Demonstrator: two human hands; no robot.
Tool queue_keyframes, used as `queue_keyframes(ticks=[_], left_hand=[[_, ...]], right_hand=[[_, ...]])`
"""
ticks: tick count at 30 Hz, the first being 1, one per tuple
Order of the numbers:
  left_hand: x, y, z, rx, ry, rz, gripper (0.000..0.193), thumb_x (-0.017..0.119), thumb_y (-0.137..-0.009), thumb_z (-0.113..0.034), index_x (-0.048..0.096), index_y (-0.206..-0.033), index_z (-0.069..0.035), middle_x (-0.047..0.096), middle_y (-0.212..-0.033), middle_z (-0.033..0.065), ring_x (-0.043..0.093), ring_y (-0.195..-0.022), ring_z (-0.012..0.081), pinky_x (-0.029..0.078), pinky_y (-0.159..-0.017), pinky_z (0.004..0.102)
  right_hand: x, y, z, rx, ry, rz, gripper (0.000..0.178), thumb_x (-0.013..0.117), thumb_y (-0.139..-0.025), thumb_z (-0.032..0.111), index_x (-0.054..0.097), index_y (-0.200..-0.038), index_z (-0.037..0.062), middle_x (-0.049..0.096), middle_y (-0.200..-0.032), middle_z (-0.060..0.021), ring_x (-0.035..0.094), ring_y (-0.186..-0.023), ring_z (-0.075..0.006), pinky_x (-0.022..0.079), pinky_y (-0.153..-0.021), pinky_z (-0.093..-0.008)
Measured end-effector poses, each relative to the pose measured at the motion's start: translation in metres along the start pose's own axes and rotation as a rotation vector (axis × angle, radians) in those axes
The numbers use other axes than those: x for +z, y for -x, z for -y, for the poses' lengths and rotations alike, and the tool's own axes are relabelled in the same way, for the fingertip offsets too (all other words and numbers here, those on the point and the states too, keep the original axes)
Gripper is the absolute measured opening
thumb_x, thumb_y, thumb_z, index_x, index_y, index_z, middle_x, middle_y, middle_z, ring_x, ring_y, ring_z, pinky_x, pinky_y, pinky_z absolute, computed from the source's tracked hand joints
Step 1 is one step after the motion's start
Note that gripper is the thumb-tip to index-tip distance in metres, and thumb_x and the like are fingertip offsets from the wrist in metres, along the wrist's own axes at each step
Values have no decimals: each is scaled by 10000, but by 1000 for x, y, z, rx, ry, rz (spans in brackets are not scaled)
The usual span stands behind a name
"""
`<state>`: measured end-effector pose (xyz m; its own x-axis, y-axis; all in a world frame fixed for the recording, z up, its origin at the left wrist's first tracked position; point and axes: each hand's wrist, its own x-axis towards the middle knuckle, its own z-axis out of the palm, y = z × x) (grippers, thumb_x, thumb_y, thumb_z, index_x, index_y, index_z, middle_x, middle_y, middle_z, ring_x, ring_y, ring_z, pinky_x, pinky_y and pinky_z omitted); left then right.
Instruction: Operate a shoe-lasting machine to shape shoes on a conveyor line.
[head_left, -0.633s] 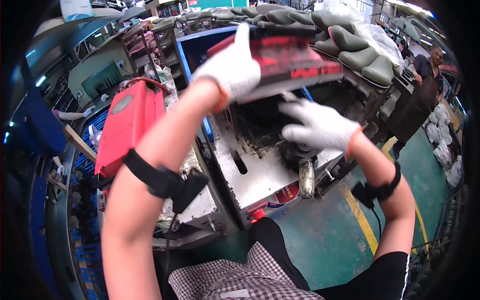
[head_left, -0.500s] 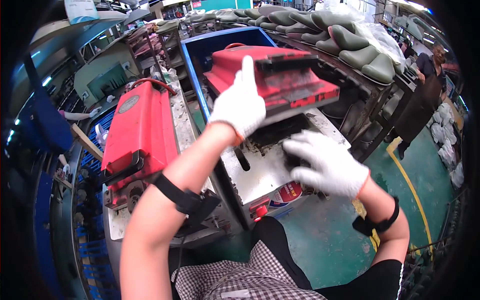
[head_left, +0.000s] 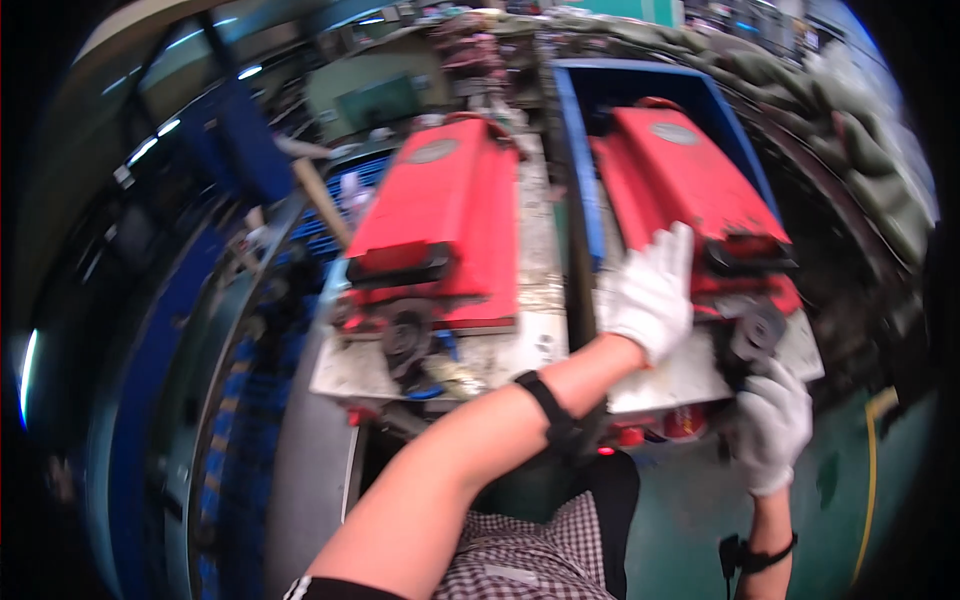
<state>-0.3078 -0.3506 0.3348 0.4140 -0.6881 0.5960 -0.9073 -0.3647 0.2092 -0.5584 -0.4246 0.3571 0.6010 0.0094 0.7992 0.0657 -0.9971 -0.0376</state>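
Observation:
A red machine lid (head_left: 680,180) with a black front handle (head_left: 750,255) lies down over its white base (head_left: 650,390). My left hand (head_left: 652,295), in a white glove, rests on the lid's near left part with its fingers stretched out. At the front right of the base, my gloved right hand (head_left: 770,428) is bent closed just below a round dark wheel-shaped part (head_left: 758,330). Blur and the fingers hide what it grips there.
A second red-lidded machine (head_left: 430,220) stands to the left. Behind the right lid is a blue bin (head_left: 655,85). Green shoe-shaped pieces (head_left: 880,190) are heaped on a rack at the far right. A yellow line (head_left: 872,480) marks the green floor.
The right red lid was raised and tilted and is now down on its base. My right hand moved from the base's opening to the front latch area. My view turned left.

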Motion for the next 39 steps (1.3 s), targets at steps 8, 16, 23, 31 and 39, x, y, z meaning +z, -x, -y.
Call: queue_keyframes(ticks=[8, 16, 23, 31, 39], left_hand=[[12, -2, -8, -93, 66, 74, 801, 503, -887, -126, 209, -1606, 69, 453, -1540, 311, 488, -1397, 413, 347, -1186, 503], [-116, 54, 22, 91, 289, 209, 797, 567, -869, -233, 299, -1564, 53, 434, -1526, 296, 447, -1397, 420, 336, -1187, 498], [-247, 81, 158, -235, 38, -122, 344, 646, -896, -339, 655, -1058, -35, 651, -1063, 187, 644, -1031, 355, 515, -942, 422], [-262, 64, 187, -275, -150, 570, 528, 685, -833, -551, 754, -1052, -76, 758, -978, 154, 719, -886, 300, 547, -820, 381], [-257, 48, 215, -459, 455, 829, 381, 786, -818, -398, 722, -899, -32, 663, -718, 47, 594, -599, 130, 469, -547, 301]], right_hand=[[21, 17, -108, 459, 84, -182, 305, 526, -998, -36, 639, -1279, -7, 665, -1139, -142, 652, -1056, -283, 493, -973, -357], [53, 3, -2, 232, 165, -370, 312, 577, -898, -138, 676, -1175, -33, 667, -1180, -169, 612, -1202, -359, 446, -1072, -472], [105, -49, 139, 255, -580, -41, 319, 671, -867, -50, 677, -1181, 4, 667, -1125, -165, 650, -1044, -307, 518, -936, -407], [171, -138, 233, 179, -243, 529, 582, 644, -963, 352, 502, -1477, 118, 706, -986, -202, 717, -874, -384, 563, -811, -499], [178, -136, 241, 236, -272, 486, 578, 704, -923, 354, 560, -1444, 151, 757, -1045, -148, 737, -954, -324, 572, -850, -444]])
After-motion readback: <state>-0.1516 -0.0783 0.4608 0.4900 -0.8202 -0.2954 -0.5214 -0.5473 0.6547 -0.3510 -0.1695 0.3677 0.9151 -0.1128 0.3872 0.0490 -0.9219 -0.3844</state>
